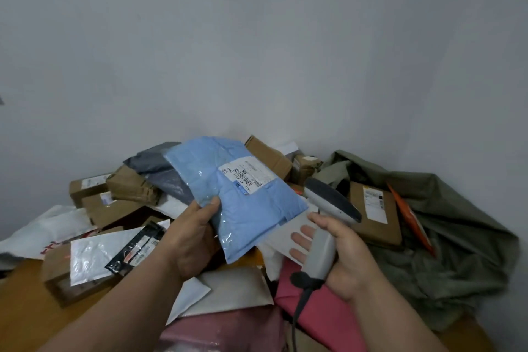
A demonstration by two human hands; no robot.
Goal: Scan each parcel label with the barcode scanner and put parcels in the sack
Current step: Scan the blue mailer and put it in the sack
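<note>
My left hand (192, 234) grips a light blue plastic parcel (228, 208) by its lower left edge and holds it up over the pile. Its white barcode label (248, 176) faces up, near the parcel's top right. My right hand (340, 254) is closed round the grey handle of a barcode scanner (325, 226), whose dark head sits just right of the blue parcel, close to the label. The scanner's black cable hangs down from the handle. An olive green sack (445, 237) lies open at the right with a brown box (374, 211) in it.
A heap of parcels covers the wooden table (23, 303): cardboard boxes (114, 200) at the back left, grey and white mailers, a black packet (137, 246), pink bags (228, 328) at the front. An orange envelope (411, 223) lies in the sack. A plain wall stands behind.
</note>
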